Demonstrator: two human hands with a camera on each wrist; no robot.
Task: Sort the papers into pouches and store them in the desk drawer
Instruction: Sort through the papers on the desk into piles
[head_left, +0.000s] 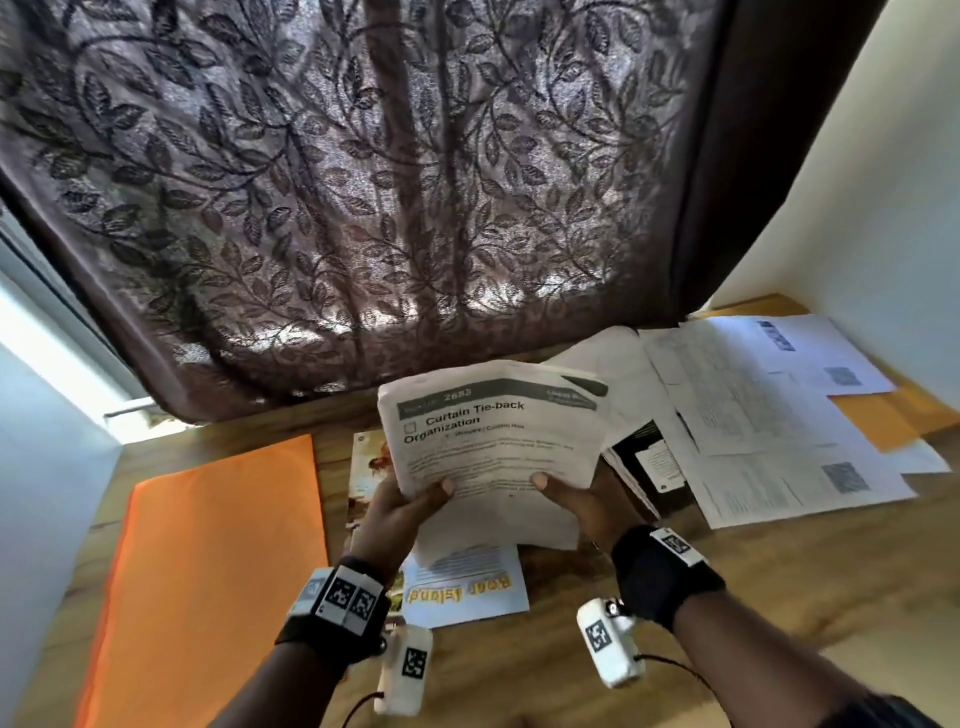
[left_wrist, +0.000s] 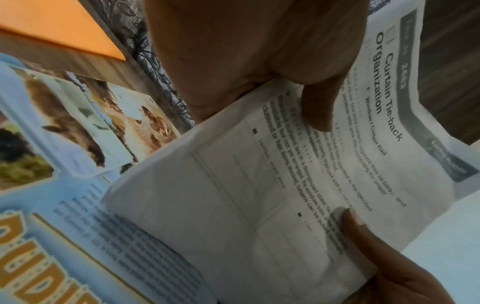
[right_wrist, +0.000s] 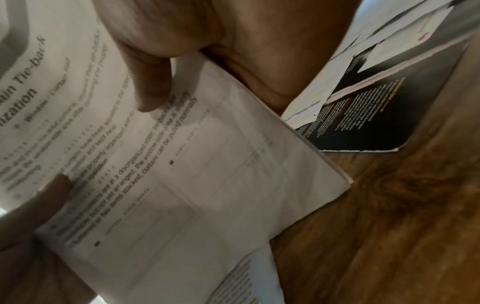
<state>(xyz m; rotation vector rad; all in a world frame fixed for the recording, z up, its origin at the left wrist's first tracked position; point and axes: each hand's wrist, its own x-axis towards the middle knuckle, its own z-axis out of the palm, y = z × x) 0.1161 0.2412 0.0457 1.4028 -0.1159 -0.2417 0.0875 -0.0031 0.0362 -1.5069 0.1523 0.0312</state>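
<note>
Both hands hold up a stack of white printed papers (head_left: 493, 447) headed "Curtain Tie-back Organization", above the middle of the wooden desk (head_left: 779, 582). My left hand (head_left: 410, 499) grips its lower left edge, thumb on the front. My right hand (head_left: 576, 493) grips the lower right edge the same way. The wrist views show the stack (left_wrist: 259, 195) (right_wrist: 182, 164) close up, each with a thumb pressed on the top sheet. An orange pouch (head_left: 208, 561) lies flat on the desk at the left. The drawer is out of sight.
Loose white sheets (head_left: 769, 415) and yellow-orange envelopes (head_left: 878, 421) are spread at the back right. A dark booklet (head_left: 649, 462) lies right of the stack, colourful leaflets (head_left: 467, 587) under and left of it. A leaf-patterned curtain (head_left: 363, 208) hangs behind the desk.
</note>
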